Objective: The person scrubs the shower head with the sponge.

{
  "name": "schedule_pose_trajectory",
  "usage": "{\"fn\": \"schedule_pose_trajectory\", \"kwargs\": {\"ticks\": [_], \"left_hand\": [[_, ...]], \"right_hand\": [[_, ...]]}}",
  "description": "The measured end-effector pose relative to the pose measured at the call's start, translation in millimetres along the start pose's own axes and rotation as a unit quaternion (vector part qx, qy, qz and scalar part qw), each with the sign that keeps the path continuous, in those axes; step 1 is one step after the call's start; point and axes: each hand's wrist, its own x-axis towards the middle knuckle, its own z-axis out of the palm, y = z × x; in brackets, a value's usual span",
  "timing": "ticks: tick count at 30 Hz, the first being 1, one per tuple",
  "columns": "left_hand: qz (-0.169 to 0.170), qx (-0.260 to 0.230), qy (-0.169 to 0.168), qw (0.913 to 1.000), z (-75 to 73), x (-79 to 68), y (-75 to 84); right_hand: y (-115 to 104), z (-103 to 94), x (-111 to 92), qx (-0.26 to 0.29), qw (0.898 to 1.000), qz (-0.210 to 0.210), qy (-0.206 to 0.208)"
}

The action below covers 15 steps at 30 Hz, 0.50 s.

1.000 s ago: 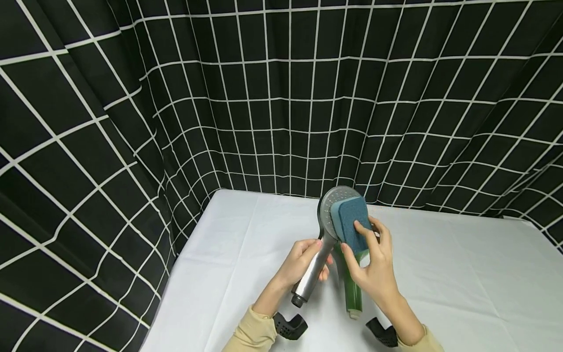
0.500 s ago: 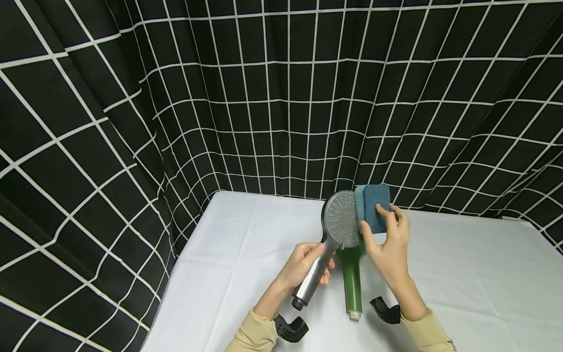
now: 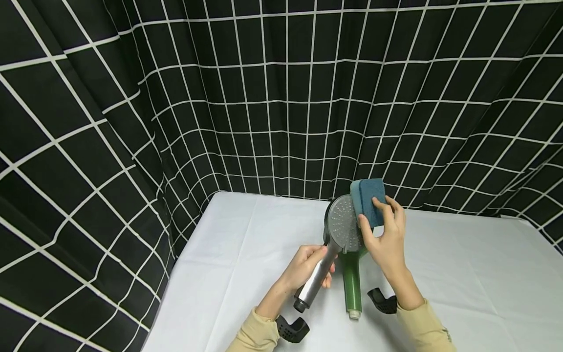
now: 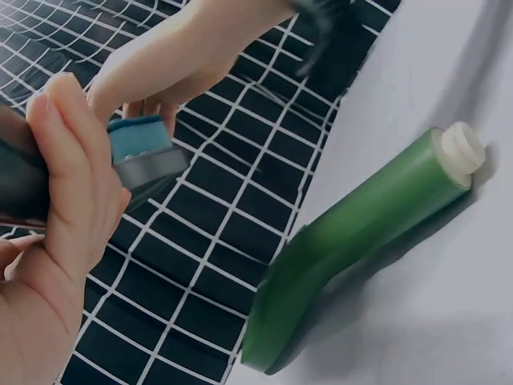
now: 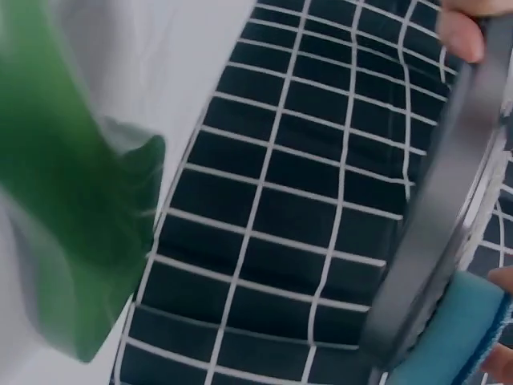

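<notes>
My left hand (image 3: pixel 305 266) grips the handle of a silver-grey shower head (image 3: pixel 343 222), its round nozzle face turned up and to the right. In my right hand (image 3: pixel 389 237) a two-tone blue sponge (image 3: pixel 371 200) is pinched between thumb and fingers. The sponge's lighter side lies against the right edge of the nozzle face. The right wrist view shows the sponge (image 5: pixel 449 337) right at the rim of the shower head (image 5: pixel 441 208). Behind and below, a green shower head (image 3: pixel 352 283) lies on the table, its upper part hidden by the silver one.
A white cloth covers the table (image 3: pixel 246 230). Black curtain (image 3: pixel 264 98) with a white grid stands along the back and left side. Black wrist mounts (image 3: pixel 292 329) are strapped at both forearms, near beige sleeves (image 3: pixel 255 332).
The sponge has moved from the middle of the nozzle face to its right edge, up and to the right. The silver shower head has shifted slightly right and down.
</notes>
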Motion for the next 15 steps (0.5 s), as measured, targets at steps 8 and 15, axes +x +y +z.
{"fn": "schedule_pose_trajectory", "kwargs": {"ticks": [8, 15], "left_hand": [[-0.009, 0.004, 0.063, 0.9980, 0.4, 0.7, -1.7], [0.030, 0.067, 0.152, 0.9857, -3.9, 2.7, -9.1]], "right_hand": [[-21.4, 11.8, -18.8, 0.015, 0.997, -0.045, -0.069], [-51.2, 11.2, -52.2, 0.046, 0.987, -0.068, -0.137]]}}
